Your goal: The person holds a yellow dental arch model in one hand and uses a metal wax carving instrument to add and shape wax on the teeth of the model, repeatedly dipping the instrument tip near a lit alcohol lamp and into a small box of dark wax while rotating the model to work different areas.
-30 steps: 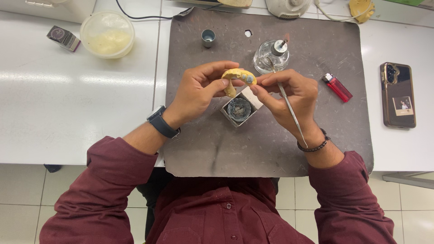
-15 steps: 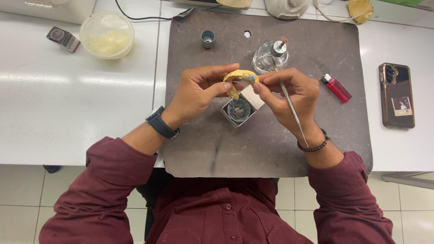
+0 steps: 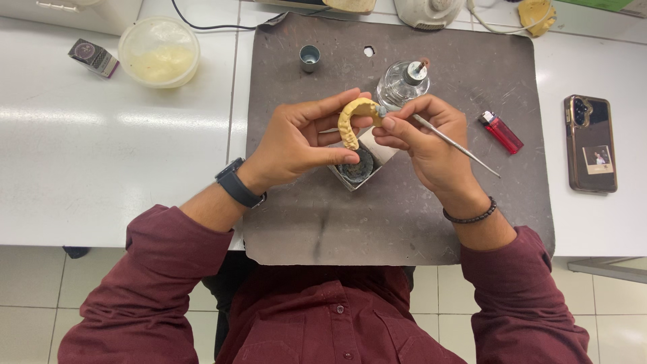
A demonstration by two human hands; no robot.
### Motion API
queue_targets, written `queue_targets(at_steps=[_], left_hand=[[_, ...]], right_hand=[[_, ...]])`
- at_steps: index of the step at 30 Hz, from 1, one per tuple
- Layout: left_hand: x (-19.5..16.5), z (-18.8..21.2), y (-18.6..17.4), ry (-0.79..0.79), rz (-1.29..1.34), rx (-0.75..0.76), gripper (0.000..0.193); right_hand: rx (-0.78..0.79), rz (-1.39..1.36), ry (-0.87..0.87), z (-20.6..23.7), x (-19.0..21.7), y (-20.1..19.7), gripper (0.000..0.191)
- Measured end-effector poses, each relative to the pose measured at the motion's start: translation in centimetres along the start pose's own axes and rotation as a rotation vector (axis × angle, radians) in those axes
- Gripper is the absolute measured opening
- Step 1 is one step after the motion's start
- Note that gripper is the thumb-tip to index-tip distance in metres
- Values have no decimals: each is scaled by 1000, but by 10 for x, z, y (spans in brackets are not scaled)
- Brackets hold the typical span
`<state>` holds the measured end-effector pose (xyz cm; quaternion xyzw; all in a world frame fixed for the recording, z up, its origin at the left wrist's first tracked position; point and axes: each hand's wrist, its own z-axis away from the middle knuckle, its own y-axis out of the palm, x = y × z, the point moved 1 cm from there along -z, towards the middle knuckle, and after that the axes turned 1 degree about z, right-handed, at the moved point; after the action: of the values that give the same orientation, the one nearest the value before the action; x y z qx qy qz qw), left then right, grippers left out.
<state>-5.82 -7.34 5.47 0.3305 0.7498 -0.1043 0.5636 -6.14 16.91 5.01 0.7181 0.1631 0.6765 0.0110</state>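
Over the dark mat (image 3: pixel 323 222) on the white desk (image 3: pixel 101 168), the left hand (image 3: pixel 296 138) has its fingers curled shut around a yellow dental arch cast (image 3: pixel 352 118), lifted just above a small open box with a dark tin (image 3: pixel 356 168). Right hand (image 3: pixel 428 138) — fingers pinched closed on a slim metal instrument (image 3: pixel 455 141), tip touching the cast's end. Glass spirit lamp (image 3: pixel 402 82) sits just behind, red lighter (image 3: pixel 501 132) to the right. Risk, to my eye — too much pressure could chip the cast, or a slip could jab the holding thumb.
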Motion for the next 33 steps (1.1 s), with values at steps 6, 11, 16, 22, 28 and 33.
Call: queue_targets(at_steps=[6, 11, 16, 22, 28, 33], left_hand=[[2, 0, -3, -34, -136, -6, 77], [10, 4, -6, 77, -154, -78, 71], [13, 1, -16, 16, 194, -178, 60], [11, 3, -12, -6, 196, -165, 62], [12, 3, -15, 142, 27, -174, 61], [15, 4, -17, 152, 4, -233, 65]], right_hand=[[37, -134, 115, -2, -4, -9, 12], [38, -10, 7, 1, -10, -7, 11], [-25, -145, -305, 4, 1, -19, 63], [-260, 401, -425, -6, 9, -31, 22], [-197, 424, -441, -11, 8, -42, 11], [-239, 438, -439, -15, 3, -47, 13]])
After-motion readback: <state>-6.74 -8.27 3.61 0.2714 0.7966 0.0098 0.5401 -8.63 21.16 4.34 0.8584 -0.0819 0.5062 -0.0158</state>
